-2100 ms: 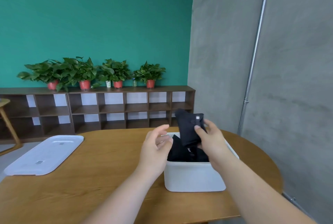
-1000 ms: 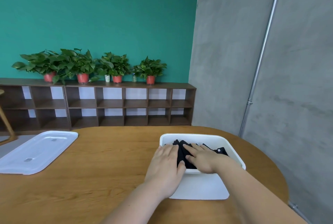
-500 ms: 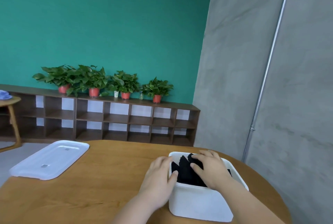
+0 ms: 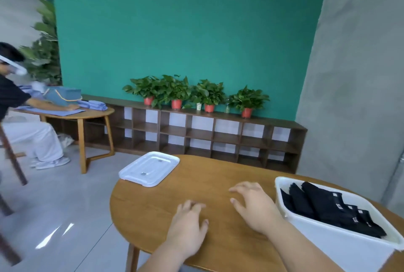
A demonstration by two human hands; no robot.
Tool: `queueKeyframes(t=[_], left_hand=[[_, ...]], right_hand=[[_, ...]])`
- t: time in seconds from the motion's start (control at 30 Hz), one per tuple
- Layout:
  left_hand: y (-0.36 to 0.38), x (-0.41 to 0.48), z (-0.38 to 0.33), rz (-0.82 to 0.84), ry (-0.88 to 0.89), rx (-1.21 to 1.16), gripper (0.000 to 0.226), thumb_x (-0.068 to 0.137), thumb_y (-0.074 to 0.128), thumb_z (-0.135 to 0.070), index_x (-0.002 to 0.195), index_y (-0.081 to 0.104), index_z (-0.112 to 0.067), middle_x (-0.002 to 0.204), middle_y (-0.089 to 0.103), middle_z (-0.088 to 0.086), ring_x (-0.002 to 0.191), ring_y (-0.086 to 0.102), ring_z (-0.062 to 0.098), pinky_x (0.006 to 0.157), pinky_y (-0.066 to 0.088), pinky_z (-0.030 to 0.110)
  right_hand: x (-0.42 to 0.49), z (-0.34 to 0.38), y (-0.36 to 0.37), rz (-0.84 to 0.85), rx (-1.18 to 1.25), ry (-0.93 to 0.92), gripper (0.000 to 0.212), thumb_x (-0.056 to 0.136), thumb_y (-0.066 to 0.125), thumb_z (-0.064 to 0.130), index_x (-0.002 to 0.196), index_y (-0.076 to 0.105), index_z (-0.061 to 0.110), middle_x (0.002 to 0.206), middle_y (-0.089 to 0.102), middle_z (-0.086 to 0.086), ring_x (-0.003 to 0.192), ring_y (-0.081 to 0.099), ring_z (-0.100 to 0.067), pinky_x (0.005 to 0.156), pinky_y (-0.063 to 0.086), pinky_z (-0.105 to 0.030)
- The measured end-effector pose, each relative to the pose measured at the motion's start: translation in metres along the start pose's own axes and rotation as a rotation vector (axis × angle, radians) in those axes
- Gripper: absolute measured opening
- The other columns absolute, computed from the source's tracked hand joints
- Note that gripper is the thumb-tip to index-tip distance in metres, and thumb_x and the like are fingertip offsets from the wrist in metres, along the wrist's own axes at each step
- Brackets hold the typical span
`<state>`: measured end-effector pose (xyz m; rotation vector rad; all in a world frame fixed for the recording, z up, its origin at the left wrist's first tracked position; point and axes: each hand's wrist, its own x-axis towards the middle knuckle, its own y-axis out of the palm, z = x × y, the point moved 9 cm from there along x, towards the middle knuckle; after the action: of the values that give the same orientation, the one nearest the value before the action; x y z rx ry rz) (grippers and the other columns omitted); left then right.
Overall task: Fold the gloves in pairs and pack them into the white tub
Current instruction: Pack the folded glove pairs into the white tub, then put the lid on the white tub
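Note:
The white tub (image 4: 341,241) stands at the right end of the round wooden table (image 4: 218,184). Several folded black gloves (image 4: 328,206) lie packed inside it in a row. My left hand (image 4: 188,225) hovers over the table with relaxed fingers and holds nothing. My right hand (image 4: 253,204) is also above the table, just left of the tub, with its fingers spread and nothing in them.
The tub's white lid (image 4: 149,171) lies at the table's far left edge. Behind stands a low wooden shelf (image 4: 196,134) with potted plants. At the left a person (image 4: 21,107) sits at another table (image 4: 87,114) with blue cloths.
Both hands have come out of the tub and moved left over the bare table. The view has swung left, so the tub now sits at the right.

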<state>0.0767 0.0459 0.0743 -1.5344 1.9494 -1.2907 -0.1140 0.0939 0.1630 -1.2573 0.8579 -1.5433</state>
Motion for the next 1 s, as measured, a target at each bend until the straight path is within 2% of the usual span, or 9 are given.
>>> queueKeyframes(t=[0.17,0.27,0.37,0.57,0.67,0.8,0.9,1.0], left_hand=[[-0.019,-0.019,0.069,0.005,-0.1,0.07,0.047,0.103,0.051,-0.045,0.15,0.049,-0.036,0.147,0.04,-0.01,0.137,0.035,0.015,0.119,0.031,0.029],[-0.025,-0.028,0.107,0.011,-0.15,0.101,0.048,0.103,0.052,-0.044,0.15,0.049,-0.035,0.148,0.04,-0.009,0.137,0.036,0.016,0.119,0.031,0.029],[-0.035,-0.027,0.14,-0.012,-0.202,0.12,0.048,0.104,0.053,-0.045,0.151,0.049,-0.034,0.147,0.04,-0.008,0.136,0.038,0.018,0.117,0.035,0.031],[-0.045,0.004,0.162,-0.047,-0.269,0.161,0.054,0.105,0.049,-0.053,0.153,0.043,-0.03,0.16,0.03,-0.001,0.148,0.029,0.023,0.122,0.033,0.037],[-0.036,0.032,0.162,-0.01,-0.303,0.181,0.067,0.105,0.044,-0.061,0.161,0.029,-0.027,0.173,0.011,0.004,0.159,0.013,0.03,0.128,0.025,0.046],[-0.026,0.068,0.165,0.001,-0.327,0.261,0.083,0.104,0.027,-0.07,0.169,0.003,-0.025,0.177,-0.01,0.003,0.163,-0.008,0.028,0.132,0.007,0.048],[-0.018,0.079,0.175,-0.002,-0.373,0.342,0.091,0.101,0.016,-0.076,0.169,-0.004,-0.02,0.177,-0.007,0.002,0.163,-0.009,0.024,0.132,0.002,0.046],[-0.013,0.082,0.176,0.0,-0.352,0.37,0.091,0.1,0.016,-0.076,0.169,-0.001,-0.019,0.177,-0.003,0.001,0.163,-0.006,0.022,0.132,0.003,0.045]], right_hand=[[-0.011,-0.002,0.084,0.248,-0.002,0.093,0.049,0.105,0.047,0.053,0.153,0.046,0.04,0.164,0.033,0.009,0.152,0.024,-0.015,0.122,0.032,-0.033],[-0.03,-0.009,0.121,0.32,-0.025,0.142,0.057,0.106,0.031,0.063,0.16,0.028,0.045,0.173,0.013,0.01,0.159,0.008,-0.019,0.127,0.023,-0.039],[-0.042,-0.013,0.135,0.263,-0.023,0.159,0.059,0.106,0.018,0.065,0.162,0.017,0.049,0.174,0.004,0.016,0.16,-0.002,-0.013,0.129,0.011,-0.037],[-0.041,-0.012,0.134,0.226,-0.007,0.153,0.058,0.105,0.016,0.066,0.161,0.019,0.051,0.172,0.006,0.019,0.159,-0.001,-0.01,0.13,0.01,-0.037],[-0.04,-0.01,0.134,0.215,0.013,0.149,0.058,0.105,0.017,0.066,0.16,0.018,0.052,0.172,0.005,0.021,0.159,-0.002,-0.009,0.13,0.01,-0.037],[-0.037,-0.012,0.131,0.183,0.039,0.151,0.056,0.105,0.018,0.067,0.159,0.018,0.054,0.171,0.004,0.024,0.158,-0.003,-0.007,0.129,0.009,-0.035],[-0.037,-0.015,0.135,0.16,0.029,0.152,0.056,0.104,0.019,0.067,0.159,0.018,0.055,0.17,0.003,0.026,0.158,-0.004,-0.004,0.129,0.011,-0.034],[-0.038,-0.019,0.139,0.158,0.015,0.16,0.056,0.104,0.02,0.067,0.158,0.019,0.056,0.169,0.005,0.027,0.158,-0.002,-0.004,0.128,0.013,-0.033]])
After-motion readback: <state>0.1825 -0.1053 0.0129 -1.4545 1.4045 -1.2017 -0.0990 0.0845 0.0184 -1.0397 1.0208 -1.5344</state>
